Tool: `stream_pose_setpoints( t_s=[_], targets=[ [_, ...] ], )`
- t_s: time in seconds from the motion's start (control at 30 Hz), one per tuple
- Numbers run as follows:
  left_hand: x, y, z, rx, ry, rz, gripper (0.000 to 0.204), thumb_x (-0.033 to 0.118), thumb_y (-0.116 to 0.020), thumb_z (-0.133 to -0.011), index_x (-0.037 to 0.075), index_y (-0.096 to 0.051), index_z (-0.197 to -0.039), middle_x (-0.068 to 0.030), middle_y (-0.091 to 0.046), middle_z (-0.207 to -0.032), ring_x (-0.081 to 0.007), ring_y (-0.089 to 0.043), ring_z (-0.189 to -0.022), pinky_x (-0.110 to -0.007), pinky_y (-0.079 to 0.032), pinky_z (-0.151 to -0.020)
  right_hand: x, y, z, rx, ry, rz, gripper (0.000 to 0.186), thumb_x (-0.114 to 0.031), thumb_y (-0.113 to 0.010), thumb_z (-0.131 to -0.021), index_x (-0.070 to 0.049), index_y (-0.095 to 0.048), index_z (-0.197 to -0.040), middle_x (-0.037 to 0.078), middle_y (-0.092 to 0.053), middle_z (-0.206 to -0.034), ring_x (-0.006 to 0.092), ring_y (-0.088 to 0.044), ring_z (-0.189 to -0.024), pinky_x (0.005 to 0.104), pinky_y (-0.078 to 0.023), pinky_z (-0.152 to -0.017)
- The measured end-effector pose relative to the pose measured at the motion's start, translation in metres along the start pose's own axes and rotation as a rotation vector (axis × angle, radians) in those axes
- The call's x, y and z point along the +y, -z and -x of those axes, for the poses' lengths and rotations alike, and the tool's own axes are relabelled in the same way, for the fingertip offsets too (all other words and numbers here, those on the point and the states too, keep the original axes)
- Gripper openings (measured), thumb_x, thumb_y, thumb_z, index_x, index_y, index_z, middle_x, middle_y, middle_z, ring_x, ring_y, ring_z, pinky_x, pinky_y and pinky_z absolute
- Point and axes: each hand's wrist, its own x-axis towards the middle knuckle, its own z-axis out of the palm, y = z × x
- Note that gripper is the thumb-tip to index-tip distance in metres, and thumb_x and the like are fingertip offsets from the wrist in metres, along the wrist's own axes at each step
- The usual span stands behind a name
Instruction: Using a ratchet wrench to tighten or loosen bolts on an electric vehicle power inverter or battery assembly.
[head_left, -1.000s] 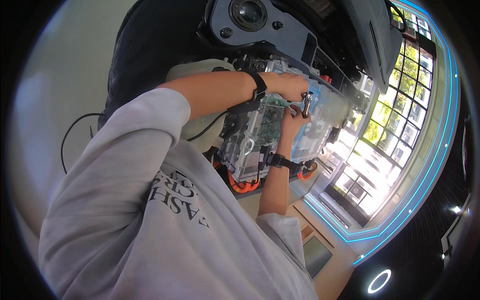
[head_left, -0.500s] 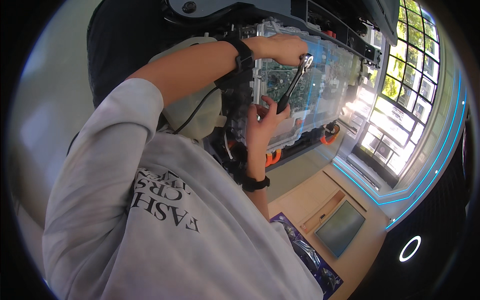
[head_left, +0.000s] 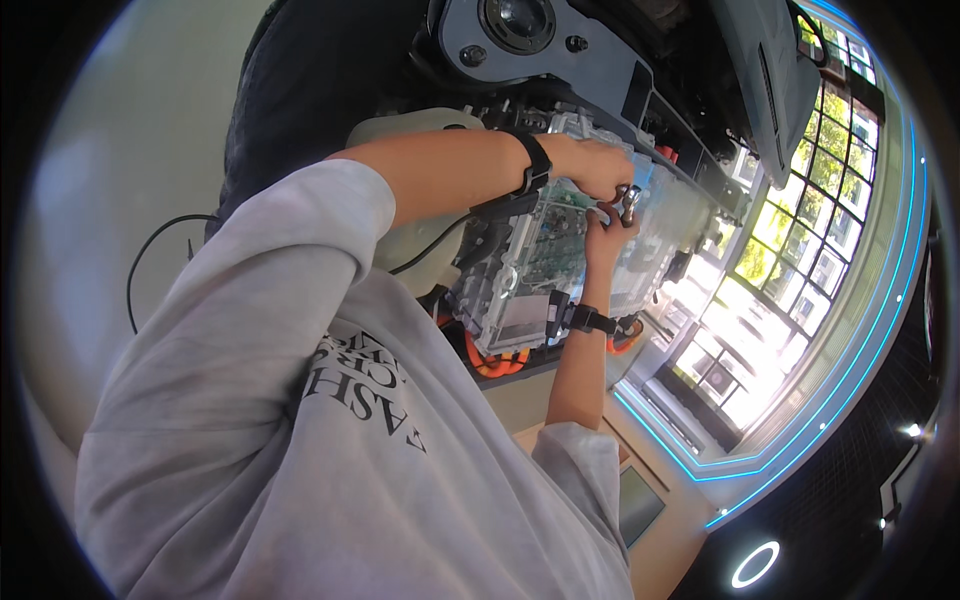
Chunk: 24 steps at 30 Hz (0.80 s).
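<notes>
My left hand (head_left: 597,168) reaches over a clear plastic cover (head_left: 515,262), its fingers closed at the head of a metal ratchet wrench (head_left: 630,202). Just below it, my right hand (head_left: 610,238) is closed on the same wrench, thumb and fingers bent round it. Most of the wrench's dark handle is hidden by my right hand. Under the clear cover, green circuit boards (head_left: 562,240) show through. Whatever the wrench sits on is hidden by my hands.
Orange cables (head_left: 497,362) loop out below the clear-covered unit. A pale plastic tank (head_left: 425,245) stands beside it, partly behind my left arm. Grey housing with a round part (head_left: 517,22) lies above. A thin black cable (head_left: 432,243) runs past my left forearm.
My right hand has moved up close to my left hand, near the wrench head. The wrench has turned and its handle shows less. The view has shifted and tilted.
</notes>
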Motion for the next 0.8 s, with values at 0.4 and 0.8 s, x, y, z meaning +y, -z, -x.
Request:
stream_pose_setpoints(
  t_s=[0.4,0.8],
  targets=[
    [0.001,-0.010,-0.002,0.016,-0.023,-0.104,0.014,0.013,-0.057,-0.068,0.005,-0.064,-0.076,-0.0168,-0.062,-0.075,-0.0350,-0.059,-0.074,-0.045,-0.045,-0.063,-0.037,-0.025,0.091,0.104,-0.158,0.092,0.031,-0.013,-0.061,-0.077,0.000,-0.056,-0.105,0.024,-0.020,-0.130,0.0296,-0.055,-0.093,0.0332,-0.046,-0.080],
    [0.009,-0.002,0.004,-0.054,0.003,-0.180,0.010,0.012,-0.055,-0.067,0.008,-0.061,-0.075,-0.0134,-0.061,-0.073,-0.0336,-0.059,-0.075,-0.045,-0.045,-0.064,-0.087,-0.045,0.157,0.052,-0.137,-0.318,0.035,-0.006,-0.058,-0.080,0.000,-0.047,-0.112,0.022,-0.009,-0.137,0.0214,-0.056,-0.088,0.0322,-0.046,-0.078]
  ],
)
